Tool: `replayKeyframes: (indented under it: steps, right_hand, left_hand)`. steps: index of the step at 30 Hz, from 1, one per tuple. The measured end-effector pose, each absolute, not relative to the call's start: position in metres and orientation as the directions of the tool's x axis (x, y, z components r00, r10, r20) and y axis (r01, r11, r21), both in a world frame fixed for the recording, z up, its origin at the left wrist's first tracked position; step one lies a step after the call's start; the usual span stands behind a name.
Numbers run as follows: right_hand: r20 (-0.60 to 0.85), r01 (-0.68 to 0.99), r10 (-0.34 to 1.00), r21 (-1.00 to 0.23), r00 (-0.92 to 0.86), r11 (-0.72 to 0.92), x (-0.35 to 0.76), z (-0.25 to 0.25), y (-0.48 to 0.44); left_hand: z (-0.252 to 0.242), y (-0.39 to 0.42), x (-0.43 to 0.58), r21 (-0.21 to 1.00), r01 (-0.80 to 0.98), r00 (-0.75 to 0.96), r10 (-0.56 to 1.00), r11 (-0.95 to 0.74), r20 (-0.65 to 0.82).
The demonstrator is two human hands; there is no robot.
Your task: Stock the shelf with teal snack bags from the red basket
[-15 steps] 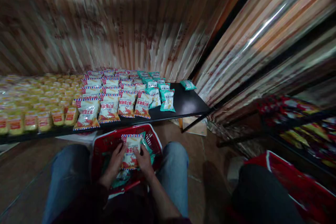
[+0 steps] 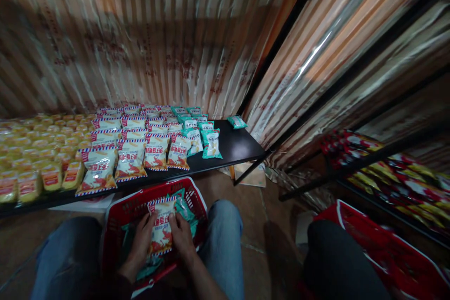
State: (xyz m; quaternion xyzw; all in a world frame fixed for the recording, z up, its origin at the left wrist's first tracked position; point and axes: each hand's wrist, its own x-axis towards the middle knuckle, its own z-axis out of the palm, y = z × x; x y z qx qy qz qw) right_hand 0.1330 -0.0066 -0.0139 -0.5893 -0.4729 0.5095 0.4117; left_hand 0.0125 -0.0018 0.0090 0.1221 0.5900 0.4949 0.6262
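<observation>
A: Corrugated wall (image 2: 151, 56) rises behind a long black shelf (image 2: 242, 143), and the light in this corner is rather dim. Where is the thing being handled?

B: It is a white bag (image 2: 162, 236) with a striped top edge. It is above the red basket (image 2: 114, 213), which sits between the person's knees (image 2: 227, 222).

A: How do the hands hold it?

B: Both are grasping it. The left hand (image 2: 140, 236) has one side and the right hand (image 2: 183, 236) has the other, with the thumbs on the front. What the fingers do behind it, I cannot tell.

A: In your opinion, what makes such a hold good?

B: I would say equal and soft pressure from both sides. Probably the bag contains air and something light, so a strong squeeze could crush the contents or split a seam. It is better to grip near the side edges and leave the printed front smooth.

A: And what around it deserves attention?

B: Green bags (image 2: 184, 207) lie in the basket, so I would not press the held one against them. On the shelf, similar white bags (image 2: 131, 157) are arranged in rows, beside yellow packages (image 2: 28, 187) and green packets (image 2: 212, 144).
</observation>
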Motion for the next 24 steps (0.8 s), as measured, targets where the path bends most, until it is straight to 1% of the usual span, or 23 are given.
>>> replayKeyframes:
  steps: [2, 5, 9, 14, 17, 21, 24]
  right_hand:
    - [-0.187, 0.226, 0.980, -0.954, 0.074, -0.199, 0.133, -0.013, -0.007]
    - [-0.192, 0.274, 0.979, -0.940, 0.073, -0.205, 0.131, -0.010, -0.007]
    - [-0.213, 0.278, 0.976, -0.936, 0.046, -0.217, 0.126, -0.009, -0.006]
    - [-0.144, 0.316, 0.988, -0.936, 0.057, -0.154, 0.124, -0.007, -0.006]
    - [-0.111, 0.343, 0.991, -0.930, 0.076, -0.131, 0.123, -0.004, -0.005]
    - [-0.086, 0.358, 0.994, -0.928, 0.066, -0.104, 0.123, 0.001, -0.005]
    - [-0.079, 0.374, 0.995, -0.922, 0.062, -0.096, 0.123, 0.003, -0.005]
  left_hand:
    - [0.009, -0.002, 0.012, 0.746, -0.479, -0.203, 0.769, 0.462, -0.607]
    - [0.009, -0.003, 0.010, 0.744, -0.492, -0.180, 0.783, 0.453, -0.596]
    - [0.007, -0.004, 0.007, 0.757, -0.483, -0.216, 0.778, 0.440, -0.590]
    - [0.003, -0.001, 0.005, 0.799, -0.433, -0.274, 0.783, 0.418, -0.558]
    - [0.007, 0.001, 0.003, 0.810, -0.431, -0.257, 0.806, 0.397, -0.532]
    - [0.019, 0.002, 0.000, 0.802, -0.438, -0.224, 0.814, 0.406, -0.535]
    - [0.028, 0.002, -0.002, 0.809, -0.427, -0.233, 0.815, 0.404, -0.531]
